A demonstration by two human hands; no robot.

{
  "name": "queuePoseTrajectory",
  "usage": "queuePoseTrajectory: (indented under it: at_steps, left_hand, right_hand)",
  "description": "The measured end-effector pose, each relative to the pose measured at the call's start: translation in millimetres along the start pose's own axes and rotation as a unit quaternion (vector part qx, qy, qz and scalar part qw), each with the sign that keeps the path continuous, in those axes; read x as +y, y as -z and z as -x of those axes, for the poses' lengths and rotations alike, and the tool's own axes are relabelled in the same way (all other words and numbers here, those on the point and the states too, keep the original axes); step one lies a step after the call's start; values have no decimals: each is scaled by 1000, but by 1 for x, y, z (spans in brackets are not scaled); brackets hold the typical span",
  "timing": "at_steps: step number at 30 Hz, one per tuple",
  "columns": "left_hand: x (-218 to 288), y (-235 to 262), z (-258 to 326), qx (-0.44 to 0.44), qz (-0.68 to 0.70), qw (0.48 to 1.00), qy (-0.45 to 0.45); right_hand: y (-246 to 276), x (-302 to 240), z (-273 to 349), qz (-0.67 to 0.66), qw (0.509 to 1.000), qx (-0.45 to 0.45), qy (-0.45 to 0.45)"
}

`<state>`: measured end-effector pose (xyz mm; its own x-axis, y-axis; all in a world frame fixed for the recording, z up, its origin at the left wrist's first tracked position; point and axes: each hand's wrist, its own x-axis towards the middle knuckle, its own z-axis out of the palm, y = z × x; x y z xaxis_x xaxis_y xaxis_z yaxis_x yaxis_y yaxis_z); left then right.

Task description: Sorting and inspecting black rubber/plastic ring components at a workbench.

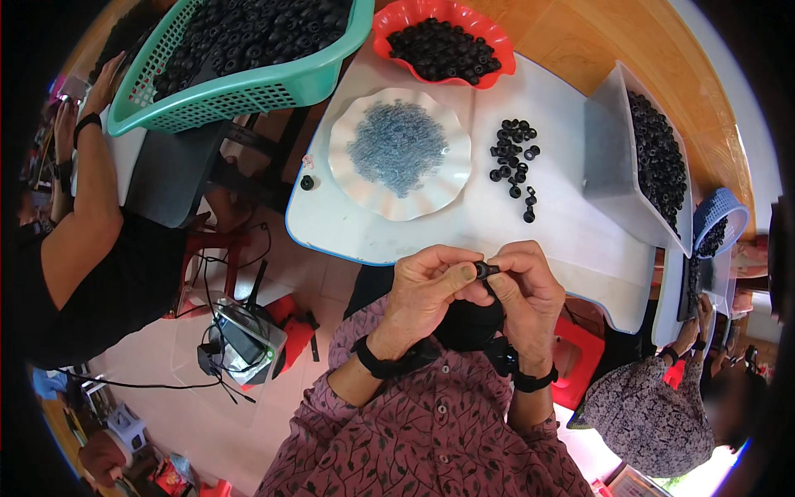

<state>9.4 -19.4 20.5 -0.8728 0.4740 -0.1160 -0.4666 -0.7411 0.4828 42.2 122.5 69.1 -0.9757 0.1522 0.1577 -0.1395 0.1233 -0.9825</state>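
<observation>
Left hand [426,286]: fingers curled, thumb and forefinger pinching one end of a small black ring part [485,269]. Dark band on the wrist.

Right hand [526,286]: fingers bent inward, fingertips pressed on the other end of the same black ring part, so the piece sits between the two hands, touching both, at the near edge of the counter [571,240]. Dark band on this wrist also.

Just beyond the hands, on the counter: a loose cluster of black ring parts [513,161], lying apart from both hands.

Beyond the left hand: a white scalloped plate [348,166] holding a heap of small grey-blue bits [399,147]. One stray black ring [307,182] lies at the counter edge, left of the plate.

Farther beyond the hands: a red bowl [397,21] filled with black ring parts.

Beyond and to the left of the left hand: a green mesh basket [248,95], heaped with black parts.

Beyond and to the right of the right hand: a clear rectangular tray [609,157], tilted, with black parts along its far side; further right, a small blue basket [716,207] with more of them.

Other persons: an arm [91,207] far left of the left hand; a person in patterned cloth [646,414] to the lower right of the right hand.
</observation>
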Motion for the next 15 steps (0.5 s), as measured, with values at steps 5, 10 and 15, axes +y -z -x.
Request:
queuePoseTrajectory:
  at_steps: [5, 10, 15]
  left_hand:
    - [-3, 2, 1, 2, -27, 1000, -14]
    - [5, -14, 3, 49, -197, 979, -8]
    - [8, -19, 6, 53, -214, 975, -4]
  right_hand:
    - [0, 0, 1, 16, 1000, 15, 4]
    - [5, 0, 1, 118, 992, 11, 43]
    - [7, -5, 2, 158, 987, -1, 43]
